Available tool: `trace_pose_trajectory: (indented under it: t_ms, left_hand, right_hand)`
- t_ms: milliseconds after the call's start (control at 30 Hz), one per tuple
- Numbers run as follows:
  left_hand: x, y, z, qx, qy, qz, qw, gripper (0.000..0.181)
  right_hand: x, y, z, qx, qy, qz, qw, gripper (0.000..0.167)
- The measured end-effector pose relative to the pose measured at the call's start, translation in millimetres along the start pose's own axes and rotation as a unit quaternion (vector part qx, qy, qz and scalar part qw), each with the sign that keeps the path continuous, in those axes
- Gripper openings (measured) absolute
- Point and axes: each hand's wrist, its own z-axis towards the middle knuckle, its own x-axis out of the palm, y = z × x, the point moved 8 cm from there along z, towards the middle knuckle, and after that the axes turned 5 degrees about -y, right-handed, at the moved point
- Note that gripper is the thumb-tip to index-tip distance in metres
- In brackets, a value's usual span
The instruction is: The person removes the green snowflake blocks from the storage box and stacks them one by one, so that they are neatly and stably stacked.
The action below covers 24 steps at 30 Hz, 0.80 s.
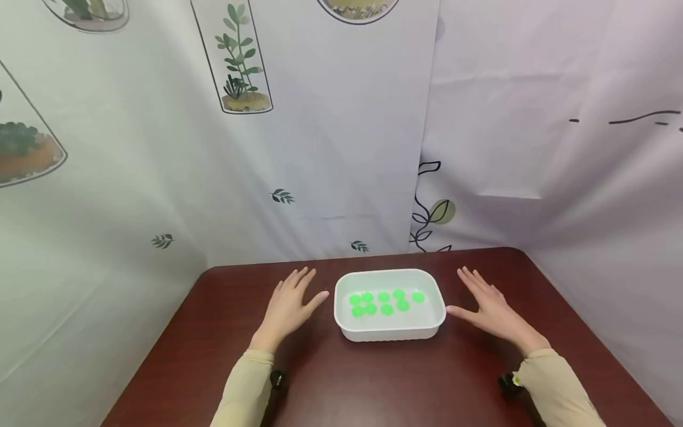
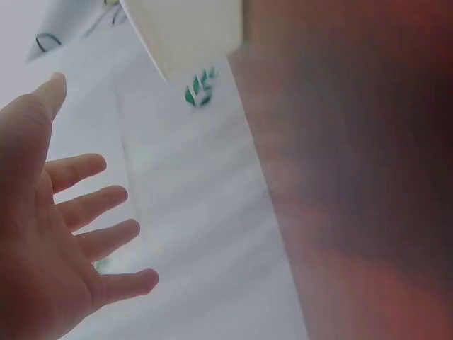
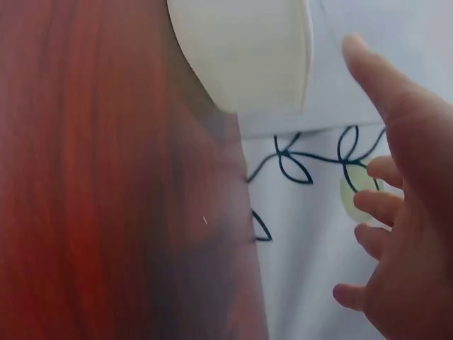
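Observation:
A white rectangular tray [image 1: 388, 335] stands on the dark red table, with several bright green round pieces [image 1: 386, 309] lying on its bottom. To its left the left hand [image 1: 288, 305] hovers with fingers spread, holding nothing; a gap separates it from the tray. On the other side the right hand [image 1: 491, 308] is spread too, its thumb tip close to the tray's right rim; whether it touches cannot be told. The left wrist view shows the left hand [image 2: 64, 212] beside the tray's end [image 2: 191, 32]. In the right wrist view the right hand [image 3: 403, 205] has nothing between thumb and fingers, near the tray [image 3: 244, 57].
The dark red table [image 1: 395, 385] reaches back to a white cloth [image 1: 341, 148] printed with plants, which hangs behind it and at both sides. Both forearms wear light sleeves [image 1: 242, 388], with a dark object [image 1: 509, 384] at the right wrist and another [image 1: 277, 378] at the left.

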Motion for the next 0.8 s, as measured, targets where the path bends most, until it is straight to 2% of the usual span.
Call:
trace_pose_trajectory:
  t_ms: [100, 267, 433, 600, 800]
  left_hand:
    - [5.9, -15.2, 14.8, 0.024, 0.018, -0.017, 0.9994, 0.071]
    - [14.8, -36.8, 35.7, 0.051, 0.068, -0.035, 0.9958, 0.066]
    - [24.0, -57.7, 55.9, 0.083, 0.123, -0.068, 0.9866, 0.061]
    - [35.2, -78.0, 75.3, 0.112, 0.154, -0.074, 0.979, 0.058]
    - [50.5, -103.5, 88.6, 0.146, 0.187, -0.071, 0.9689, 0.057]
  right_hand:
    - [7.1, 4.4, -1.0, 0.001, 0.009, 0.009, 0.9999, 0.101]
    - [23.7, 13.7, -3.9, 0.002, 0.03, 0.028, 0.9992, 0.105]
    - [33.4, 27.4, -6.0, -0.006, 0.035, 0.05, 0.9981, 0.106]
    - [37.5, 35.4, -8.0, -0.012, 0.032, 0.046, 0.9983, 0.108]
    - [42.5, 35.3, -11.5, -0.006, 0.036, 0.036, 0.9987, 0.108]
